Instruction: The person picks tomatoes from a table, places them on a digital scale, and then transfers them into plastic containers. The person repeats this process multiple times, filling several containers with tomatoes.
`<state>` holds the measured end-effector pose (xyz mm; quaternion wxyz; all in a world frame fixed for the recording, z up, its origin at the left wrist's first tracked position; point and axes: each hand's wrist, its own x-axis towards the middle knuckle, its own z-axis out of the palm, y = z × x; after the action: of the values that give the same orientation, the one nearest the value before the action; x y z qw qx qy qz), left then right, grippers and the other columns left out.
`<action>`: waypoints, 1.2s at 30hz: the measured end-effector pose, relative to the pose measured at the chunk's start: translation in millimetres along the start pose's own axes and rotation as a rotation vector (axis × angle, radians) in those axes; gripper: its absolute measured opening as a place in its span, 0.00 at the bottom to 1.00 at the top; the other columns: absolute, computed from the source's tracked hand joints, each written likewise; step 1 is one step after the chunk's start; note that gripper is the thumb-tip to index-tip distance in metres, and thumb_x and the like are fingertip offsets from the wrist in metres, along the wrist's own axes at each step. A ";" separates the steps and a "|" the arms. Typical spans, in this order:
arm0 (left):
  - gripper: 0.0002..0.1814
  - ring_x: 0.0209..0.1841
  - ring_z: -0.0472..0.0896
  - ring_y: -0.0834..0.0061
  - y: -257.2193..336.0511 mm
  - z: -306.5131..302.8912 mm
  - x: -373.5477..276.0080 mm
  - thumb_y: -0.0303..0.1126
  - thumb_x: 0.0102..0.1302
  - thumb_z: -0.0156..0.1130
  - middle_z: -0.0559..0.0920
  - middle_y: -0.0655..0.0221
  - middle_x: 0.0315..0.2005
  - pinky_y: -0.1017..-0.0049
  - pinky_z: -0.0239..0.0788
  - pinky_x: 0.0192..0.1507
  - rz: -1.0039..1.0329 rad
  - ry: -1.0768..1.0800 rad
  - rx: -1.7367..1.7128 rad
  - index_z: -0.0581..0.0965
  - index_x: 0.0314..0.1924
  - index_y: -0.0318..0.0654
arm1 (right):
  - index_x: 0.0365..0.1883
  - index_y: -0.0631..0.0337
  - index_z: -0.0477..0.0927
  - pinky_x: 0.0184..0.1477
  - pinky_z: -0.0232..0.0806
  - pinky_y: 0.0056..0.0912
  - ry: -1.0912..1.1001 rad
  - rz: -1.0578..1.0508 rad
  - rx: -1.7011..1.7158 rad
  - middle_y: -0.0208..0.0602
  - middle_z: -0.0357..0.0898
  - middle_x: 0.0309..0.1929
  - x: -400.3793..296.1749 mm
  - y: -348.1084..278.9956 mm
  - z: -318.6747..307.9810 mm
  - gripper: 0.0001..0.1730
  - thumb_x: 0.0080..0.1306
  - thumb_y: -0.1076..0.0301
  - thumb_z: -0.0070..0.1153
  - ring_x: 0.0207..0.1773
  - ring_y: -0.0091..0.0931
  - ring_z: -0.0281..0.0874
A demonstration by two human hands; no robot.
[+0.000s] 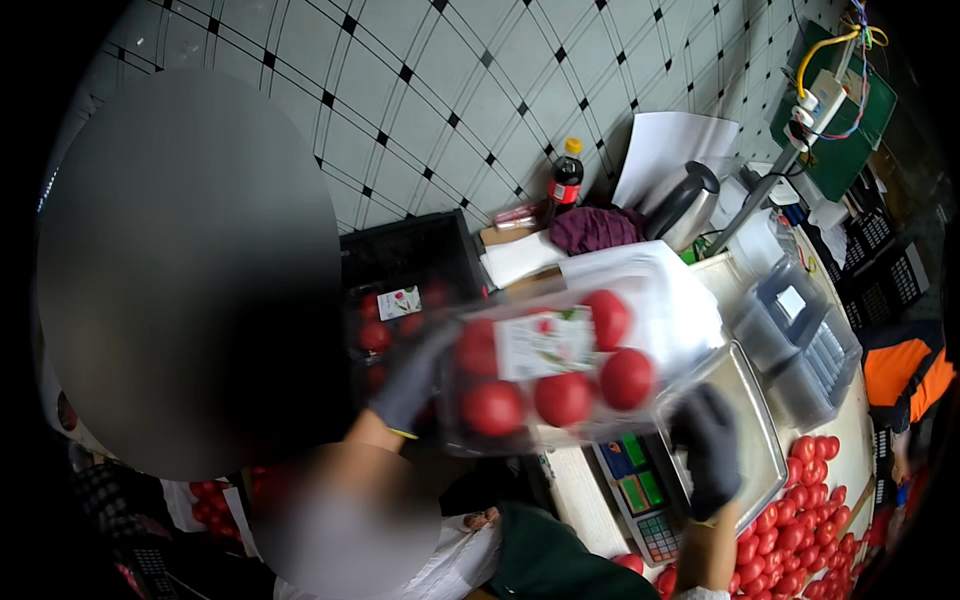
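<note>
A clear plastic clamshell box point(555, 397) of red tomatoes, motion-blurred, is held up over the work table. A printed label point(546, 343) lies across its lid. My left hand point(412, 375), in a dark grey glove, grips the box's left end. My right hand point(705, 450), gloved the same way, is beside the box's right end with curled fingers; blur hides whether it touches the plastic. Beneath are a digital scale point(637, 487) with a keypad and its metal weighing tray point(763, 427).
A black crate point(409, 225) holding labelled tomato boxes point(375, 337) stands at left. Nested clear boxes point(795, 345) lie at right, above loose tomatoes point(795, 532). Behind are a cola bottle point(566, 180), an electric kettle point(682, 206) and a pole with a power strip point(817, 105).
</note>
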<state>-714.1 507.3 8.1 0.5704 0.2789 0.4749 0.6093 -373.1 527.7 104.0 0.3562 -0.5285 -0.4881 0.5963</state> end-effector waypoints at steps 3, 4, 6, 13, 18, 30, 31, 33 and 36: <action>0.19 0.52 0.78 0.69 37.1 -100.5 -0.2 0.42 0.68 0.54 0.79 0.62 0.49 0.67 0.70 0.56 0.084 0.173 -0.070 0.74 0.53 0.38 | 0.34 0.64 0.76 0.35 0.67 0.24 -0.467 0.120 0.008 0.34 0.77 0.32 43.5 1.9 91.1 0.12 0.69 0.63 0.49 0.31 0.22 0.75; 0.18 0.52 0.77 0.68 60.5 -99.9 -4.7 0.40 0.68 0.55 0.79 0.61 0.49 0.67 0.70 0.56 0.017 0.278 -0.117 0.74 0.52 0.37 | 0.43 0.66 0.75 0.38 0.69 0.24 -0.567 0.148 0.115 0.36 0.79 0.36 63.7 18.0 112.5 0.15 0.69 0.60 0.50 0.35 0.23 0.77; 0.22 0.56 0.74 0.69 74.1 -164.9 -0.1 0.36 0.66 0.59 0.75 0.61 0.55 0.68 0.67 0.58 0.097 0.450 0.058 0.69 0.58 0.35 | 0.55 0.68 0.71 0.46 0.70 0.28 -0.701 0.219 0.281 0.39 0.79 0.42 93.6 33.3 148.0 0.22 0.69 0.61 0.51 0.45 0.28 0.78; 0.53 0.74 0.43 0.50 6.5 -143.9 36.8 0.57 0.49 0.70 0.46 0.53 0.72 0.48 0.54 0.64 -0.171 0.188 2.055 0.55 0.71 0.53 | 0.52 0.68 0.76 0.50 0.70 0.28 -0.559 0.093 -0.075 0.39 0.80 0.46 111.0 43.8 75.1 0.17 0.69 0.68 0.52 0.46 0.25 0.77; 0.56 0.74 0.41 0.48 -10.5 -144.0 61.0 0.66 0.47 0.64 0.46 0.57 0.73 0.29 0.48 0.57 -0.255 0.248 2.038 0.50 0.73 0.58 | 0.49 0.62 0.78 0.47 0.69 0.27 0.037 -0.106 -0.551 0.37 0.81 0.41 96.3 39.0 -64.6 0.15 0.64 0.67 0.58 0.43 0.24 0.77; 0.22 0.51 0.74 0.57 -49.8 151.5 173.6 0.34 0.57 0.64 0.77 0.61 0.50 0.63 0.66 0.53 0.744 -0.774 1.452 0.76 0.53 0.43 | 0.32 0.54 0.85 0.42 0.74 0.42 0.858 0.341 -1.746 0.42 0.83 0.35 80.5 65.3 -321.4 0.12 0.60 0.67 0.49 0.39 0.38 0.83; 0.23 0.52 0.73 0.57 -61.1 158.3 180.1 0.34 0.56 0.64 0.76 0.61 0.50 0.63 0.67 0.53 0.745 -0.810 1.507 0.75 0.53 0.43 | 0.31 0.53 0.85 0.41 0.74 0.42 0.761 0.301 -1.814 0.42 0.83 0.33 82.6 65.3 -322.4 0.11 0.60 0.68 0.49 0.39 0.38 0.83; 0.18 0.49 0.73 0.59 -68.5 168.5 180.9 0.34 0.55 0.65 0.77 0.63 0.45 0.64 0.67 0.51 0.670 -0.797 1.626 0.79 0.47 0.44 | 0.28 0.53 0.85 0.38 0.74 0.42 0.691 0.176 -1.851 0.43 0.83 0.30 85.9 62.2 -320.2 0.10 0.58 0.69 0.50 0.35 0.39 0.83; 0.10 0.46 0.74 0.60 -74.6 164.4 183.0 0.34 0.55 0.65 0.77 0.64 0.40 0.63 0.68 0.47 0.631 -0.717 1.667 0.80 0.37 0.43 | 0.30 0.55 0.82 0.39 0.73 0.46 0.622 0.172 -1.744 0.44 0.82 0.32 93.1 51.1 -313.2 0.08 0.60 0.70 0.49 0.38 0.42 0.81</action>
<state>-572.5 718.3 -31.0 0.1096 0.8797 0.4558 0.0798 -79.6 665.9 39.7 -0.0977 -0.7798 -0.6054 -0.1256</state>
